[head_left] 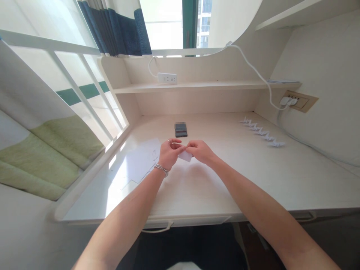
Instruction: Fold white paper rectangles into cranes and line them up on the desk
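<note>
Both my hands meet above the middle of the white desk. My left hand, with a ring and a silver bracelet on the wrist, pinches one side of a small folded white paper. My right hand pinches the other side of the same paper. The fingers of both hands are closed on it. A few loose white sheets lie flat on the desk just left of my left hand.
A dark phone lies behind my hands. Several small folded white paper figures stand in a row at the right rear. A power strip sits on the shelf, its cable running to a wall socket. A bed rail stands left.
</note>
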A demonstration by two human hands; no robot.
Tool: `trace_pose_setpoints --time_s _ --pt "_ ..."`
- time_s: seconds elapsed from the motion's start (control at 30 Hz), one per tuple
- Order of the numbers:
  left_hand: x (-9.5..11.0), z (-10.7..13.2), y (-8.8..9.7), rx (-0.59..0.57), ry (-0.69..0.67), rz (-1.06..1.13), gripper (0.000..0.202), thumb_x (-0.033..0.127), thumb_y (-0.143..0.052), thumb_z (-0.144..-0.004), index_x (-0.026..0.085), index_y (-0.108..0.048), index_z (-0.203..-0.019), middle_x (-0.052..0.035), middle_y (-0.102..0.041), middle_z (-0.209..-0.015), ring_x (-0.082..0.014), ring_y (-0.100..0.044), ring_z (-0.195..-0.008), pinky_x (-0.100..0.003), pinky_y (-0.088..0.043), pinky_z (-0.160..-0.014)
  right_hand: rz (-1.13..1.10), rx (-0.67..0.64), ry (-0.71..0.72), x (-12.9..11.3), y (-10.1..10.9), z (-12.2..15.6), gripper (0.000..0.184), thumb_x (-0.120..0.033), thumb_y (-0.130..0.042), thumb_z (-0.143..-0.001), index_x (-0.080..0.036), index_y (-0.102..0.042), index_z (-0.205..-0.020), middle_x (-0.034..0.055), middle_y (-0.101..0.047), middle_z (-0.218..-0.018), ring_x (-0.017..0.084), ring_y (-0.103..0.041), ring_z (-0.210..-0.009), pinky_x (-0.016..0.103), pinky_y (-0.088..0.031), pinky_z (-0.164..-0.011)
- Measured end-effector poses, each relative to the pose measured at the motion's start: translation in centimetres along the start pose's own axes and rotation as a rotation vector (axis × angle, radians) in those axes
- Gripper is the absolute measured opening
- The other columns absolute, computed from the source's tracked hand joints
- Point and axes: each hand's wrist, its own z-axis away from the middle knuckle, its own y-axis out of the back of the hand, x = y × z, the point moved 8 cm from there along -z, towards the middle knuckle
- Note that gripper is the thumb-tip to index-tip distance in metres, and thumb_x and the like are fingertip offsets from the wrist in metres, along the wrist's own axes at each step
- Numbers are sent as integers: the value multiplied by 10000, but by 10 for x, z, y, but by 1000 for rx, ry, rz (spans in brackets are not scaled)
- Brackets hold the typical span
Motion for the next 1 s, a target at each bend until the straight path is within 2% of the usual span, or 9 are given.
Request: trace_pose_setpoints --time_s 0.17,0.3,0.4,0.5,0.6,0.7,0.8,0.9,1.0 --pt "-4 -3 3 104 39 73 472 189 -822 -496 158 -552 -882 -25 -675 -686 -150 -613 -595 -299 -485 -593 -120 62 -37 13 -2 3 120 -259 -540 -657 -192 -541 -558 -20 -532 -545 133 -492 -562 252 -358 -516" --pt "-1 -13 27 204 34 113 504 214 -826 -484 156 -538 -894 -13 -645 -700 -149 -619 -618 -291 -478 -598 -150 -1 -67 22 0 8 114 -236 -553 -651 -186 -566 -550 -5 -568 -526 133 -507 -541 260 -384 -539" --pt "4 -16 44 270 12 105 511 247 -834 -481 154 -550 -897 -3 -627 -702 -131 -605 -611 -265 -458 -583 -208 31 -96 26 8 10 106 -245 -578 -666 -179 -590 -584 7 -598 -563 135 -532 -554 265 -412 -560" --pt "4 -13 35 200 -4 79 502 280 -838 -508 150 -575 -915 -15 -643 -705 -130 -598 -605 -251 -434 -558 -280 65 -121 27 9 10 151 -323 -613 -711 -174 -634 -719 30 -654 -693 140 -578 -610 266 -439 -581" --pt "2 -6 15 128 -24 83 441 289 -824 -549 152 -593 -899 -19 -652 -706 -131 -603 -610 -256 -446 -570 -302 9 -104 23 1 10 201 -366 -631 -724 -178 -639 -796 33 -666 -765 140 -594 -661 261 -450 -597" --pt "0 -2 3 44 -18 17 362 293 -805 -588 155 -621 -867 -26 -664 -715 -136 -611 -629 -260 -464 -590 -278 26 -86 24 1 10 155 -330 -614 -716 -175 -614 -723 19 -629 -702 135 -567 -647 258 -446 -594" --pt "-1 0 -4 -140 -16 -213 227 313 -754 -655 150 -676 -792 -40 -666 -670 -141 -600 -607 -266 -466 -589 -185 46 -67 28 6 9 124 -303 -591 -704 -181 -603 -680 6 -601 -670 133 -540 -630 252 -432 -571" --pt "-2 4 -10 -310 -37 -439 165 329 -685 -721 167 -715 -733 -43 -666 -637 -146 -598 -583 -257 -450 -559 -81 -43 -28 29 2 8 108 -281 -574 -699 -188 -626 -676 -4 -597 -653 128 -522 -611 248 -415 -563" --pt "-5 9 -14 -400 16 -486 156 314 -650 -736 177 -719 -704 -41 -663 -614 -148 -605 -568 -248 -445 -538 -127 -122 -58 29 -2 9 98 -264 -586 -670 -180 -635 -656 -6 -580 -612 127 -513 -589 250 -405 -555"
